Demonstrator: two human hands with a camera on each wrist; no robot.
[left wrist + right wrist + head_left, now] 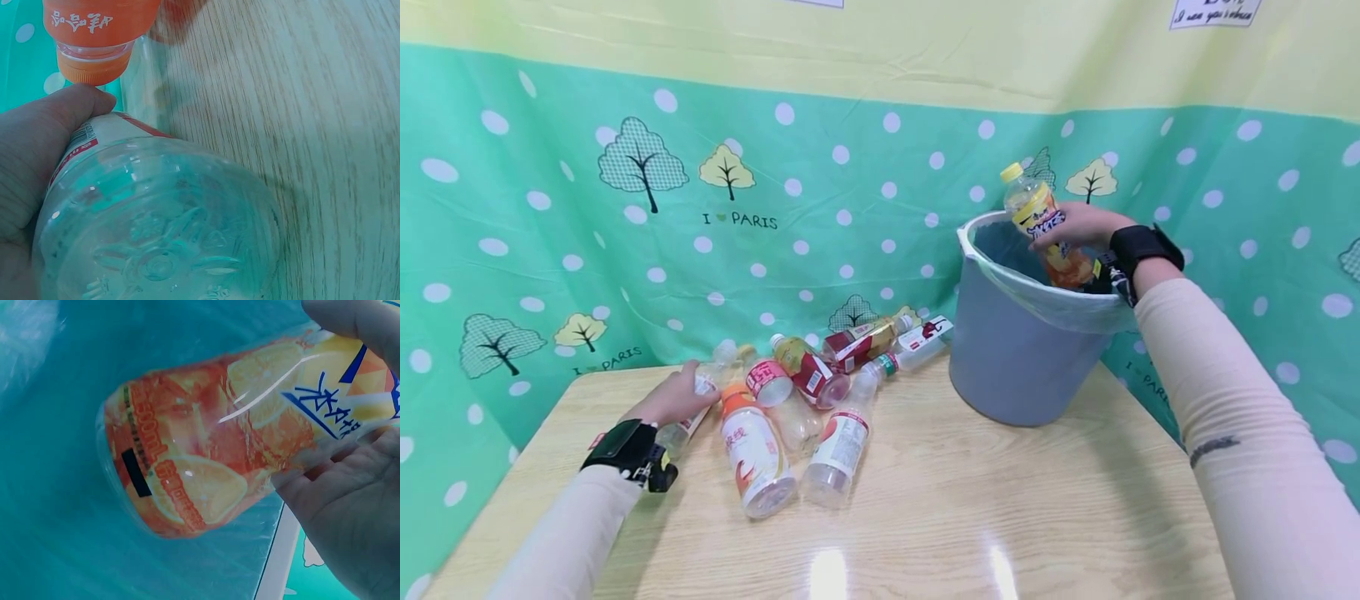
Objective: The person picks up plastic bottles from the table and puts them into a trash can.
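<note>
Two hands (pixel 673 398), two bottles (pixel 1047 229)

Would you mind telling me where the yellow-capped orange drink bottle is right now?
In the head view, the orange drink bottle is at the right, gripped by the right hand, its lower end dipping inside the lined blue bucket on the table.

Orange-labelled bottle (pixel 1048 229), blue bucket (pixel 1011 367)
</note>
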